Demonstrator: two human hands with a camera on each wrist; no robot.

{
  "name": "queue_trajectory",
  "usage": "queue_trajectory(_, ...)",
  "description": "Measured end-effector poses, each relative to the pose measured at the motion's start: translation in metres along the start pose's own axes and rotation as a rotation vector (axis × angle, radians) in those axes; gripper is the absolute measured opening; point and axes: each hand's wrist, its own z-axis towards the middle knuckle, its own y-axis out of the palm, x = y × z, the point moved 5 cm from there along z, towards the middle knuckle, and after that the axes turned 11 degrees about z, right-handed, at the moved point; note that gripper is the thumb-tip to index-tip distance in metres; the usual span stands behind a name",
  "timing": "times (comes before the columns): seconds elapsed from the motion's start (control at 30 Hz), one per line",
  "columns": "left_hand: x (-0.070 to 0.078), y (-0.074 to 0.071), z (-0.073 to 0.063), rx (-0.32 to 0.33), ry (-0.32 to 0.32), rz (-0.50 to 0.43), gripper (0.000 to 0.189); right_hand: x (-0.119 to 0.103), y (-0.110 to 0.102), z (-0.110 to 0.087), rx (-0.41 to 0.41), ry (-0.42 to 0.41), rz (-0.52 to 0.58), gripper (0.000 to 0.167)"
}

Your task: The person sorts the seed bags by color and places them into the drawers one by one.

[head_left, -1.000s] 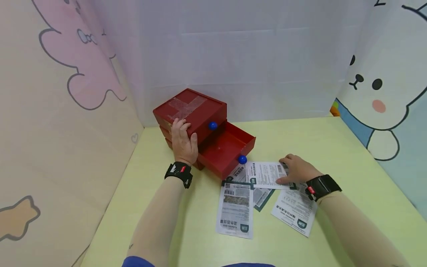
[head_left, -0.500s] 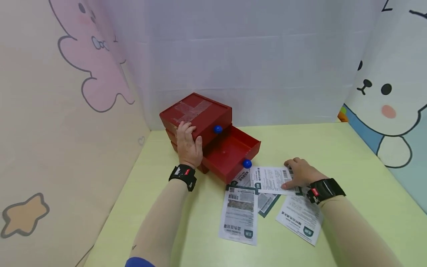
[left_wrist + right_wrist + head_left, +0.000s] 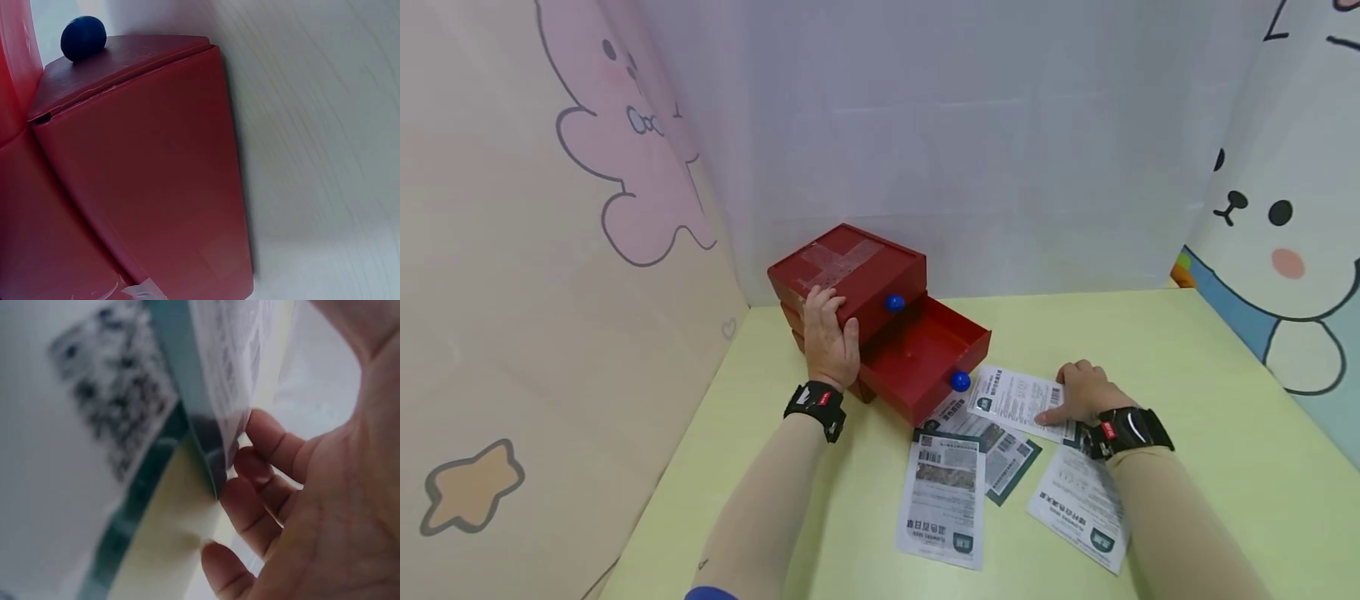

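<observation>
Grip, R.: R. hand (image 3: pixel 1086 393) pinches held pkt (image 3: pixel 1011 398) at its R. end, thumb over the printed face; R. wrist view has the fingertips against the pkt edge, print blurred.
Grip, L.: L. hand (image 3: pixel 831 346) not clasping; lies flat-ish against side of drawer unit (image 3: pixel 880 287), fingertips at top edge, thumb near front corner.
Held pkt, posn.: R. of pulled-out drawer (image 3: pixel 934 393), its L. end just beside that drawer's blue knob (image 3: pixel 960 382); overlaps diag. pkt (image 3: pixel 1017 463).
Other pkts: near-L. pkt (image 3: pixel 942 508) flat on table (image 3: pixel 820 533), far edge over diag. pkt; near-R. pkt (image 3: pixel 1078 504) angled, partly hidden by R. hand & wristband (image 3: pixel 1129 431).
Drawer unit: red, 3 tiers, clear tape (image 3: pixel 842 260) across top; mid. tier out, top tier in, w/ top knob (image 3: pixel 894 303).
Lowest tier: pushed in, dk. blue lower knob (image 3: pixel 84 39), per L. wrist view.
Bkgd.: pale curtain (image 3: pixel 962 150) behind; cartoon panels L. & R.
</observation>
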Motion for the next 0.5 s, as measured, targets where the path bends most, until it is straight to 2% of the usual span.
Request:
queue_trajectory(0.17,-0.001,0.001,-0.001,0.015,-0.001,-0.006,0.037,0.007,0.0,-0.004,0.032,0.046,0.077,0.1)
queue_trajectory(0.37,-0.001,0.002,-0.003,0.017,-0.002,-0.004,0.037,0.018,0.0,-0.013,-0.042,0.104,0.371,0.093)
queue_trajectory(0.43,-0.002,0.001,-0.004,0.016,-0.004,-0.005,0.037,0.021,-0.002,-0.016,-0.042,0.095,0.401,0.096)
queue_trajectory(0.5,-0.003,-0.001,-0.005,0.017,-0.009,-0.006,0.038,0.023,-0.007,-0.018,-0.006,0.064,0.386,0.094)
